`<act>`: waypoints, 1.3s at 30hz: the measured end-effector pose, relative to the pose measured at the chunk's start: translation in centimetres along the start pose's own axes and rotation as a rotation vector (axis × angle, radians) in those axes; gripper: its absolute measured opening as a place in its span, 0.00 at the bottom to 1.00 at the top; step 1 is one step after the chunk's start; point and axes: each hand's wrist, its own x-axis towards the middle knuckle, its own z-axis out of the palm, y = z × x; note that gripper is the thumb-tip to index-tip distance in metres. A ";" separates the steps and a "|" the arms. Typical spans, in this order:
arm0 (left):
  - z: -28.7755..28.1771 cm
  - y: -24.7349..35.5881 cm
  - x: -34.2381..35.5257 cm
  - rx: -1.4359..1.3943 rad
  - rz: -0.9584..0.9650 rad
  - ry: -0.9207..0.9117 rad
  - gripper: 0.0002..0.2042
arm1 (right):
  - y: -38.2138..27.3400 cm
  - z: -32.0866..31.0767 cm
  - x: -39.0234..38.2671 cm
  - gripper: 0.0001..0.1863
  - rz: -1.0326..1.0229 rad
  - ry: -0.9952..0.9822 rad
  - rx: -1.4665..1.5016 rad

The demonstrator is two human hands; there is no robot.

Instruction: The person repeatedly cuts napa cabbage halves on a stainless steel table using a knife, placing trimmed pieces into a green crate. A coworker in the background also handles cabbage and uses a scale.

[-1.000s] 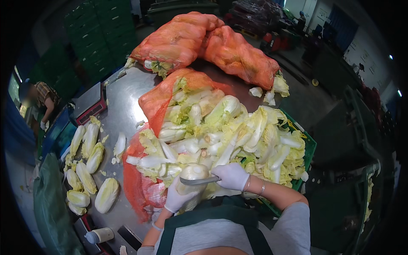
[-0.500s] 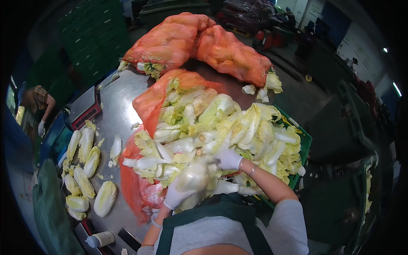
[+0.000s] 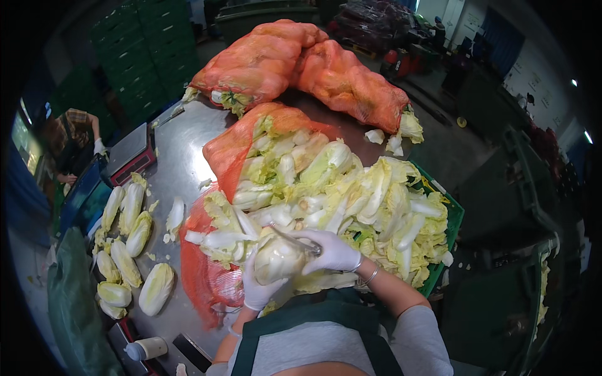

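Note:
In front of my body, a pale napa cabbage [image 3: 276,259] is gripped in my gloved left hand [image 3: 256,289], its white base end turned upward. My gloved right hand [image 3: 333,252] is closed round the handle of a knife [image 3: 293,239]. The blade lies against the far side of the cabbage's base. Beyond both hands spreads a heap of loose cabbage leaves [image 3: 389,216], partly over an orange mesh sack [image 3: 221,149] with whole cabbages showing at its opening.
Trimmed cabbages [image 3: 157,289] lie at the table's left side, near a scale [image 3: 130,156] and a bottle [image 3: 150,348]. Full orange sacks [image 3: 351,78] lie at the back. A green crate [image 3: 453,216] edges the leaf heap on the right. Another person [image 3: 78,135] stands far left.
My right hand has come left with the knife up to the cabbage. The cabbage has tipped so that its base faces up. The other person at far left has shifted.

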 end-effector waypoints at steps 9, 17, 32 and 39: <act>-2.4 -2.4 -0.5 -0.114 -0.108 -0.154 0.55 | 3.1 5.5 0.4 0.32 -0.017 0.172 0.074; -7.7 -4.8 -0.3 -0.725 -0.314 0.196 0.40 | 5.7 2.2 -0.8 0.12 0.323 0.589 0.421; -3.2 -2.1 7.4 -0.048 0.024 -0.338 0.49 | 3.5 2.0 2.3 0.46 0.023 0.126 0.404; 1.3 2.3 4.1 -0.068 -0.169 -0.212 0.37 | 7.1 7.9 1.7 0.25 -0.013 0.334 0.133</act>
